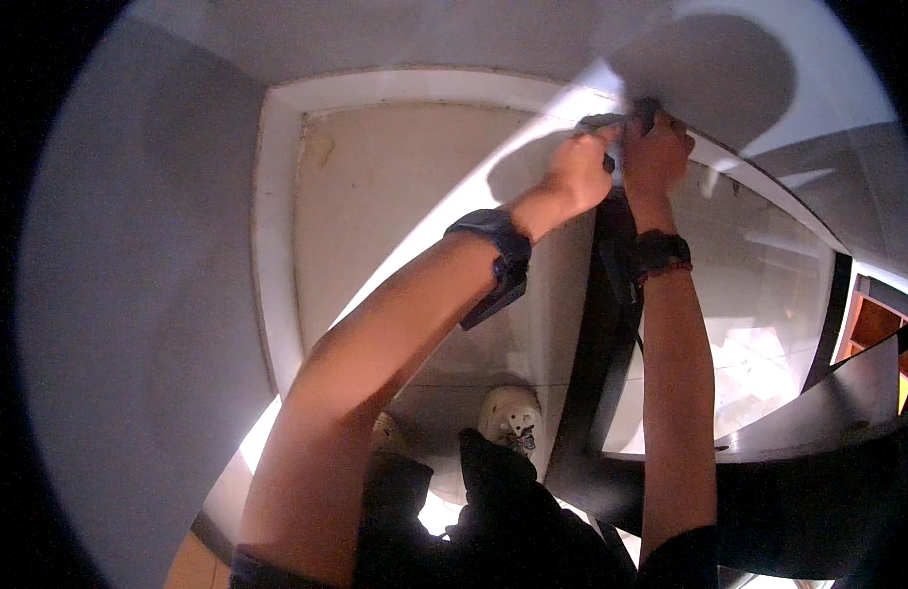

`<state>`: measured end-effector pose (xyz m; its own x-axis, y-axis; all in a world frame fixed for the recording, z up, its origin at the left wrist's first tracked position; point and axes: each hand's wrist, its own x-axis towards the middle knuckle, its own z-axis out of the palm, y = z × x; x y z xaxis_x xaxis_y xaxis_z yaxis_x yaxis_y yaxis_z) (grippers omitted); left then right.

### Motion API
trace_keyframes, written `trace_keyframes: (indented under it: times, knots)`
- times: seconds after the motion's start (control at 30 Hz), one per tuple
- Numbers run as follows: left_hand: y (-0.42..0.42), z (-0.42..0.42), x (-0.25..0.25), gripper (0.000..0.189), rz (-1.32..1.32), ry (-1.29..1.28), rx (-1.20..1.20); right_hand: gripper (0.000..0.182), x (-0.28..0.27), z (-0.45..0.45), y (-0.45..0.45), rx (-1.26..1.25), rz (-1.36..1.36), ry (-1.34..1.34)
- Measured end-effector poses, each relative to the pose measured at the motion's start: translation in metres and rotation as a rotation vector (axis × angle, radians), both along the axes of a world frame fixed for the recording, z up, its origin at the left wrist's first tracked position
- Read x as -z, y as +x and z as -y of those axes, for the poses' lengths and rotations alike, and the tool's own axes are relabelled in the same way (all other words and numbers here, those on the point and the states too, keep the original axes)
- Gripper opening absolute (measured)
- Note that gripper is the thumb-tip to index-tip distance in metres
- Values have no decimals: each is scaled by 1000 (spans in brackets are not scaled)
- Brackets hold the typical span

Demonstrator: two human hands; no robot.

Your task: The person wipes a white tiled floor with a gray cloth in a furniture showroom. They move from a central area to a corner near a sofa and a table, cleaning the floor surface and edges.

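Both arms reach forward to the foot of a grey wall point(439, 37). My left hand point(580, 168) is closed on a small dark object point(599, 122), whose ends show past the fingers. Right beside it, my right hand point(656, 158) grips another dark piece point(645, 112); whether the two pieces are joined cannot be told. Behind the wrists runs a long black beam or panel point(607, 294), with a thin black cable point(637, 327) near it. Dark bands circle both wrists, and a flat dark box-like part point(496, 304) sits under the left one.
White skirting point(266, 221) borders the pale tiled floor point(395, 177). A black table with a glossy top point(815, 405) stands at the lower right. White clogs point(514, 412) are on my feet. At the far right is an orange-brown wooden frame point(876, 324). Strong light casts shadows around the hands.
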<state>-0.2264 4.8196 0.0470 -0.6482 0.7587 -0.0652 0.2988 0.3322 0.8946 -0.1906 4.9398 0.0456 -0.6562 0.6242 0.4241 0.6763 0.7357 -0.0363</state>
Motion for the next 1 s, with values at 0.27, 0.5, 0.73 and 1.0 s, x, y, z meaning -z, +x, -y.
trace_keyframes:
  times: [0.27,0.5,0.73,1.0]
  knots:
    - [-33,71,2,46,213,-3,-41,29,-1,67,-38,-206,-39,-70]
    - [-49,130,3,47,122,-26,-153,18,15,126,-76,-348,-205,-95]
    - [-61,180,-6,46,49,-131,-331,19,5,182,-113,-538,-98,-31]
    - [-50,197,-19,48,83,-132,-378,21,9,190,-100,-765,-343,-487]
